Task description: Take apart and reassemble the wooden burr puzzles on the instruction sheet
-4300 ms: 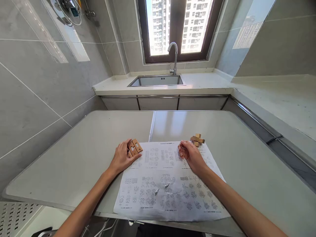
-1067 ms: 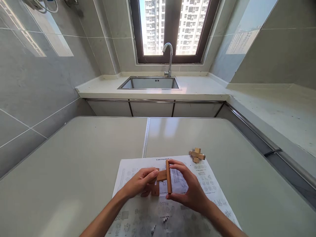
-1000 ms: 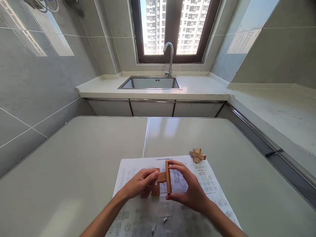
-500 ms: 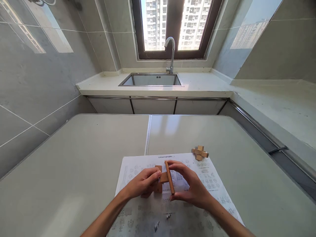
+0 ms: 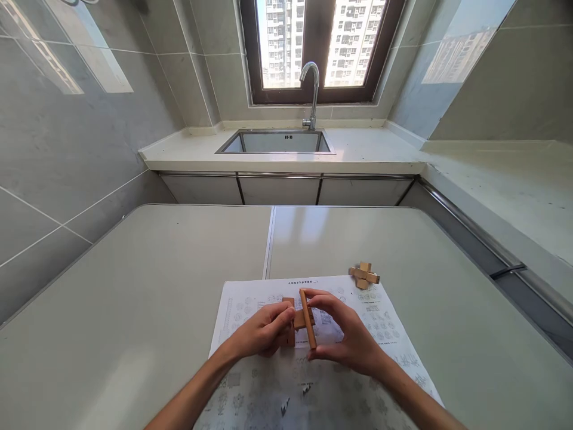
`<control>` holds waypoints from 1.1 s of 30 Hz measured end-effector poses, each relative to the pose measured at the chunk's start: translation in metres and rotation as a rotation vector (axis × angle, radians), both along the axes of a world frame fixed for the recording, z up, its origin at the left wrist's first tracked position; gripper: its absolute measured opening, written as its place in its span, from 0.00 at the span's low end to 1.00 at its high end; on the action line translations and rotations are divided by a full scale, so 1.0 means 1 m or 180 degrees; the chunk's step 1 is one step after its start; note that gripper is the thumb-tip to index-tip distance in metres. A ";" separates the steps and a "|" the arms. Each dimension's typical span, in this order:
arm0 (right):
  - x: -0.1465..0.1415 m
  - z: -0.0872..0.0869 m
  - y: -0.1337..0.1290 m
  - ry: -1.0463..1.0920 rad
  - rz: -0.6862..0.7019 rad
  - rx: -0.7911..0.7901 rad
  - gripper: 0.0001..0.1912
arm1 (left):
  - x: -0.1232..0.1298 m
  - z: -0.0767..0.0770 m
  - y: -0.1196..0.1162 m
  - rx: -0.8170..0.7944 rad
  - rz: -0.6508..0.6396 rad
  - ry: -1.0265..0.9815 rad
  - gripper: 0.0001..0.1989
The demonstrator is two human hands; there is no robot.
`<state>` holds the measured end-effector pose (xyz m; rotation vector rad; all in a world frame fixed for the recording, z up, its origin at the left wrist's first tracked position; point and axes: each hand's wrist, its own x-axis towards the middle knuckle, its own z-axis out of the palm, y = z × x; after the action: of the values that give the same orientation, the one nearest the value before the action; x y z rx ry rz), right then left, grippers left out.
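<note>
My left hand [image 5: 268,327] is closed around joined wooden puzzle pieces: an upright block [image 5: 289,340] and a short crosspiece [image 5: 299,319] pointing right. Part of both is hidden by the fingers. Between thumb and fingertips, my right hand [image 5: 347,334] grips a slim wooden bar [image 5: 308,319] by its upper and lower ends. The bar stands nearly upright, tilted a little, and crosses the crosspiece, whose end shows just to the right of it. Beneath both hands lies a printed paper sheet [image 5: 242,298] with small line drawings.
An assembled wooden cross-shaped puzzle [image 5: 364,275] rests at the sheet's far right corner. Two small dark-and-white marks or scraps [image 5: 285,407] are near the front of the sheet. The pale table [image 5: 179,269] reaches toward a counter with a sink [image 5: 282,141] and faucet [image 5: 312,95].
The bar in my right hand has come slightly further onto the crosspiece, whose end now shows past its right side. Both hands keep their grips, and the camera view has shifted slightly.
</note>
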<state>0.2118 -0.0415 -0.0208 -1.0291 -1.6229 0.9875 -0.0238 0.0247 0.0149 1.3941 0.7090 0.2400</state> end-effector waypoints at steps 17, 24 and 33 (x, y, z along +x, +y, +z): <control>-0.002 0.001 0.002 0.0110 0.0287 -0.0309 0.39 | 0.005 -0.001 -0.004 0.0079 -0.0138 0.0039 0.27; -0.002 0.001 0.001 0.0571 0.0529 -0.0619 0.38 | 0.003 -0.008 -0.005 0.0161 -0.0206 -0.0082 0.26; -0.003 0.004 0.000 0.0766 0.0650 -0.0914 0.38 | 0.001 -0.010 -0.003 0.0003 -0.0287 -0.0117 0.28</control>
<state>0.2085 -0.0418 -0.0168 -0.9005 -1.4326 1.4571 -0.0226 0.0215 0.0048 1.4155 0.6142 0.1945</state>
